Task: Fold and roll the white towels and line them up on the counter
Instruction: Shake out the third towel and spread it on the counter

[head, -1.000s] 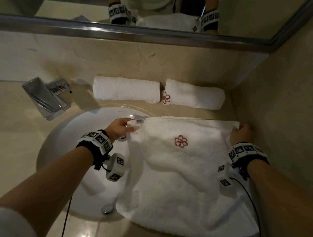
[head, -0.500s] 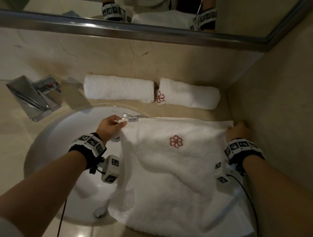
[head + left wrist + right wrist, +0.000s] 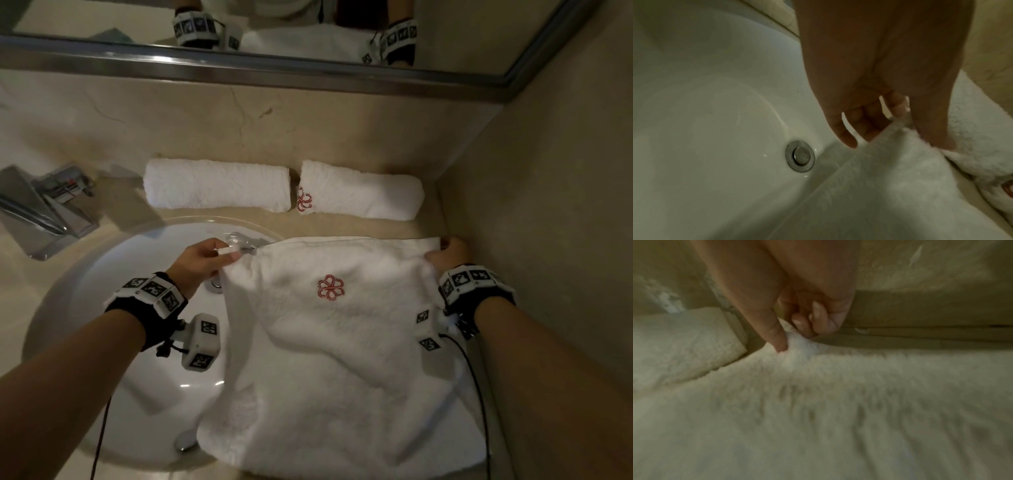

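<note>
A white towel (image 3: 329, 359) with a red flower emblem lies spread over the right part of the sink and the counter. My left hand (image 3: 219, 255) pinches its far left corner over the basin, thumb and fingers on the cloth (image 3: 906, 128). At the far right corner, by the side wall, my right hand (image 3: 442, 251) pinches the towel (image 3: 797, 344). Two rolled white towels lie end to end along the back wall: a plain roll (image 3: 215, 188) on the left, and a roll showing the red emblem (image 3: 363, 192) on the right.
The white sink (image 3: 102, 281) has a metal drain (image 3: 800, 156) just below my left hand. A chrome tap (image 3: 44, 212) stands at the left on the beige counter. A framed mirror (image 3: 274, 68) runs above, and a wall (image 3: 548, 205) closes the right side.
Both hands keep hold of the towel's far corners. The left hand has lifted its corner slightly away from the basin; the towel's far edge stays stretched.
</note>
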Tool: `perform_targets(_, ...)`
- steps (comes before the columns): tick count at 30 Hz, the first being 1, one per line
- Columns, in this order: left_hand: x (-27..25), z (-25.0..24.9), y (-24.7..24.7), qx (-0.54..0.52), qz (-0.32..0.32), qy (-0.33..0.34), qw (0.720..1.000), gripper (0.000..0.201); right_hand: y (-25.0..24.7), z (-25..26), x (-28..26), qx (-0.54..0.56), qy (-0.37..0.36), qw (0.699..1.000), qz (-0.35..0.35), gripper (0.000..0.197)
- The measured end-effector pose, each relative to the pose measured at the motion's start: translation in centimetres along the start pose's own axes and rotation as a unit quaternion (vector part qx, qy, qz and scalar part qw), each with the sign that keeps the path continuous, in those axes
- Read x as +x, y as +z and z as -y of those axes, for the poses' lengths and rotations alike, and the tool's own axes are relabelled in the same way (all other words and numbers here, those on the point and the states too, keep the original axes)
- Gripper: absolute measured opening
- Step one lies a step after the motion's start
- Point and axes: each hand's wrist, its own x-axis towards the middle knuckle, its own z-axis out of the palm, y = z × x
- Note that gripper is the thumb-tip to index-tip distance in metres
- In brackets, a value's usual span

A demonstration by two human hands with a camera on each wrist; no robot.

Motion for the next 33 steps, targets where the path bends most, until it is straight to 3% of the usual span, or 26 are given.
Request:
perform_targets(3,-0.5,-0.4,-0.3,0.008,0.038,-0.014,0.999,0.018,-0.2,-0.1,0.2,0.023,-0.01,1.0,-0.001,0.018)
perform_targets(4,-0.6,-0.4,-0.5,0.027,0.035,-0.009,0.999,0.018,-0.3,-0.1,0.2,0.033,-0.015,0.999,-0.007,0.022)
perform_targets(6,-0.7,-0.6,-1.0,0.075,0.007,0.008,0.997,0.006,-0.4,-0.2,0.0,0.046,-0.027,0.998,-0.016,0.024)
perform_targets(9,-1.0,-1.3,-1.3,0.073,-0.064,0.035,0.995,0.016,-1.1,-0.3,-0.3,0.056,-0.043,0.997,-0.022,0.013)
perform_targets(11,-1.5,-2.3,-1.1,0.06,-0.116,0.05,0.99,0.019,-1.7,-0.3,-0.2,0.045,-0.034,0.998,-0.029,0.018)
perform_targets(15,-2.8,-5.1,-0.4,0.057,-0.145,0.104,0.982,0.021,-3.2,0.8,-1.4,0.059,-0.005,0.998,-0.026,0.02)
perform_targets(21,-5.7,-7.9,0.1,0.042,-0.164,0.136,0.976,0.026,-5.2,2.1,-3.3,0.261,0.033,0.965,-0.006,0.004)
perform_targets(26,-9.0,-9.5,-0.7,0.011,-0.166,0.142,0.976,0.022,-7.8,2.3,-4.5,0.264,-0.012,0.965,0.001,0.02)
perform_targets(28,-10.6,-10.3,-0.9,0.003,-0.165,0.156,0.974,0.02,-9.0,2.7,-5.3,0.274,-0.041,0.961,0.004,0.007)
perform_targets(33,-14.5,-11.8,-1.6,-0.007,-0.197,0.181,0.964,0.024,-11.2,3.9,-8.2,0.332,-0.086,0.939,-0.002,0.033)
